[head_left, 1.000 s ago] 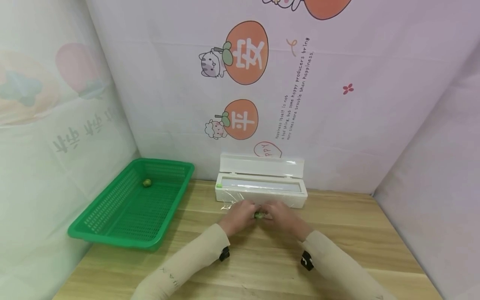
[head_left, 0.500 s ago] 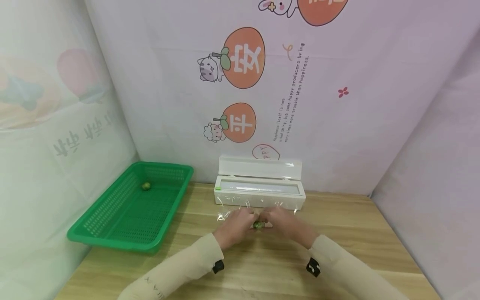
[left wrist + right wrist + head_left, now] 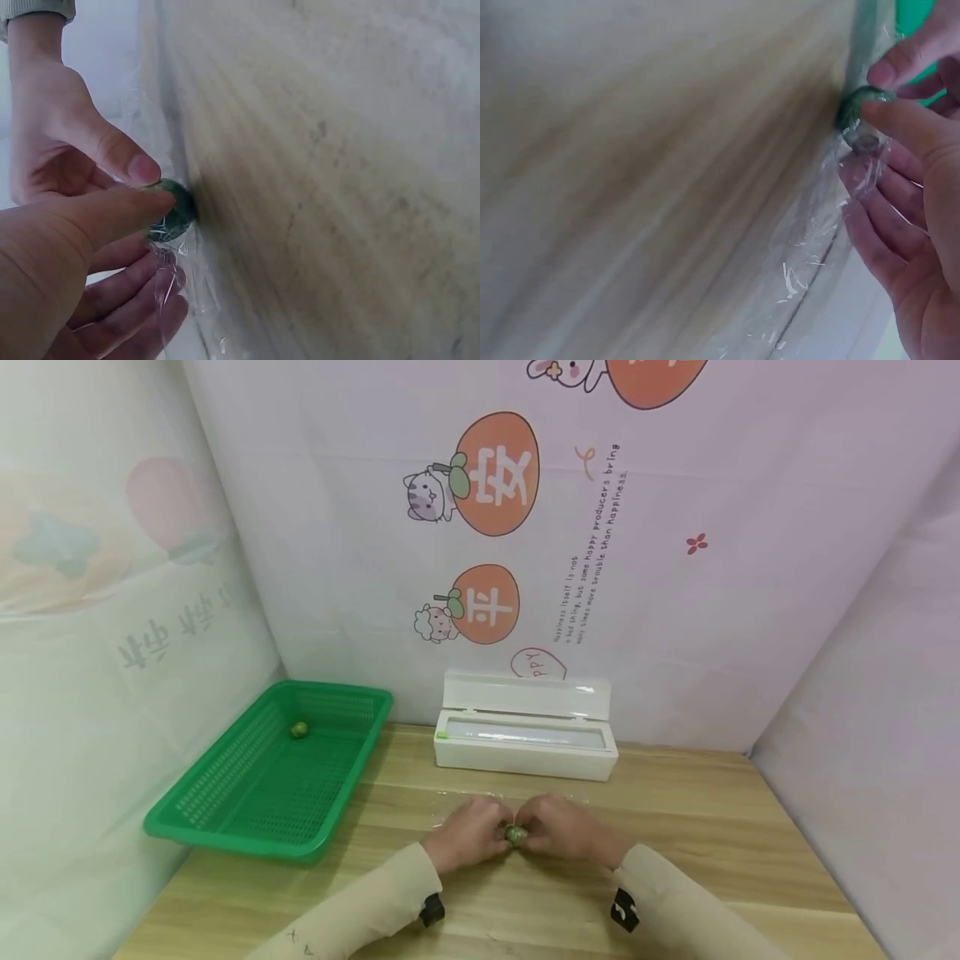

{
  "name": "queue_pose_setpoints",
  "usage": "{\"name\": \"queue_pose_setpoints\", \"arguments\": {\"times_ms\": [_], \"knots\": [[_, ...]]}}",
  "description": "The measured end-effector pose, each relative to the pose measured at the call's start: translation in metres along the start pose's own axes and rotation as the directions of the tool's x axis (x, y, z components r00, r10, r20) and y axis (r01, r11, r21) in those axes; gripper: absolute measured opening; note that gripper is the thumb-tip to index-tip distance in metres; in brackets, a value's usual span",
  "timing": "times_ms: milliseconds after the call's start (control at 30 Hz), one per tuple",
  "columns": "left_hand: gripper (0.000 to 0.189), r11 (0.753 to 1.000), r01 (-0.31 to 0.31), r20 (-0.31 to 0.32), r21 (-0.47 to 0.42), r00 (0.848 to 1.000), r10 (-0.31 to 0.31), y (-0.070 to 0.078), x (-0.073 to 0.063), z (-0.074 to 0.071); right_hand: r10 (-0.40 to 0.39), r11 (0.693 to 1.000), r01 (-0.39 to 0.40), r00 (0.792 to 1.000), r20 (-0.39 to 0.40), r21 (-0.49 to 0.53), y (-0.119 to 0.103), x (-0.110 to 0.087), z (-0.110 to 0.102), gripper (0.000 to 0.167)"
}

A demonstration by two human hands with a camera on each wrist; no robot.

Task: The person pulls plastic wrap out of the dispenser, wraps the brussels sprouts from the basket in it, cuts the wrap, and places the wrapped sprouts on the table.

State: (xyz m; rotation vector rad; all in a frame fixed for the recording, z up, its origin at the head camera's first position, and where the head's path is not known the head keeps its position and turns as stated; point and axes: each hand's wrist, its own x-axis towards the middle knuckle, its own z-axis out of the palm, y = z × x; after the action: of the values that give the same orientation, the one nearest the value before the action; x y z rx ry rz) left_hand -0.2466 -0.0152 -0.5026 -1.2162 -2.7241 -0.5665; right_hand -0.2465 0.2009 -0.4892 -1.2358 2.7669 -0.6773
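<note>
A small round green thing (image 3: 515,836), its kind unclear, sits between both hands just above or on the table. Thin clear cling film (image 3: 791,281) lies around it and spreads away, crinkled. My left hand (image 3: 468,832) pinches the round thing with its thumb on top and fingers under the film. From the other side, my right hand (image 3: 572,829) does the same, thumb (image 3: 900,120) pressed on the green surface. The hands nearly touch. Behind them stands a white cling film dispenser box (image 3: 525,762) with its lid raised.
On the left is a green plastic basket (image 3: 232,845) with a small greenish round thing (image 3: 299,729) in it. Printed white cloth (image 3: 375,568) walls close in the back and sides of the wooden table (image 3: 712,835).
Both hands have drawn back from the dispenser toward the body, bringing the green round thing and film along. The film stretched near the box earlier now lies lower, on the table.
</note>
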Motion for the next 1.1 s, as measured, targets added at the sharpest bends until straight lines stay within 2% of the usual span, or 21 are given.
{"name": "queue_pose_setpoints", "arguments": {"times_ms": [167, 267, 400, 533, 667, 833, 900, 967, 1100], "knots": [[0.027, 0.999, -0.016, -0.023, 0.032, 1.0, 0.016, 0.001, 0.001, -0.002, 0.041, 0.991, -0.05, 0.996, 0.075, 0.122, 0.011, 0.006, -0.004, 0.012], [0.033, 0.999, -0.04, -0.039, 0.037, 0.998, 0.042, 0.001, 0.003, 0.001, 0.066, 0.985, -0.082, 0.992, 0.109, 0.149, 0.014, 0.007, -0.007, 0.015], [0.026, 1.0, -0.015, -0.024, 0.001, 1.0, 0.015, -0.001, 0.007, 0.005, 0.083, 0.993, -0.091, 0.991, 0.106, 0.078, 0.014, 0.006, -0.013, 0.02], [0.015, 0.996, 0.039, 0.052, -0.075, 0.998, -0.036, -0.005, 0.014, 0.0, 0.101, 0.995, -0.101, 0.995, 0.021, -0.015, 0.009, 0.002, -0.02, 0.028], [0.007, 0.981, 0.08, 0.134, -0.176, 0.989, -0.057, -0.014, 0.023, -0.004, 0.043, 0.996, -0.048, 0.997, -0.064, -0.076, 0.007, 0.001, -0.022, 0.029], [0.01, 0.954, 0.14, 0.197, -0.264, 0.976, -0.088, -0.022, 0.028, -0.008, -0.102, 0.982, 0.091, 0.993, -0.059, -0.165, 0.009, 0.003, -0.011, 0.028], [0.016, 0.955, 0.147, 0.198, -0.258, 0.975, -0.097, -0.024, 0.028, -0.009, -0.14, 0.973, 0.124, 0.988, -0.069, -0.195, 0.01, 0.003, -0.006, 0.031], [0.026, 0.964, 0.148, 0.18, -0.221, 0.978, -0.109, -0.024, 0.027, -0.009, -0.136, 0.972, 0.118, 0.988, -0.077, -0.204, 0.01, 0.003, -0.002, 0.031], [0.041, 0.99, 0.112, 0.078, -0.085, 0.991, -0.105, -0.023, 0.024, -0.012, -0.054, 0.984, 0.04, 0.996, -0.073, -0.175, 0.013, 0.008, 0.0, 0.025]]}}
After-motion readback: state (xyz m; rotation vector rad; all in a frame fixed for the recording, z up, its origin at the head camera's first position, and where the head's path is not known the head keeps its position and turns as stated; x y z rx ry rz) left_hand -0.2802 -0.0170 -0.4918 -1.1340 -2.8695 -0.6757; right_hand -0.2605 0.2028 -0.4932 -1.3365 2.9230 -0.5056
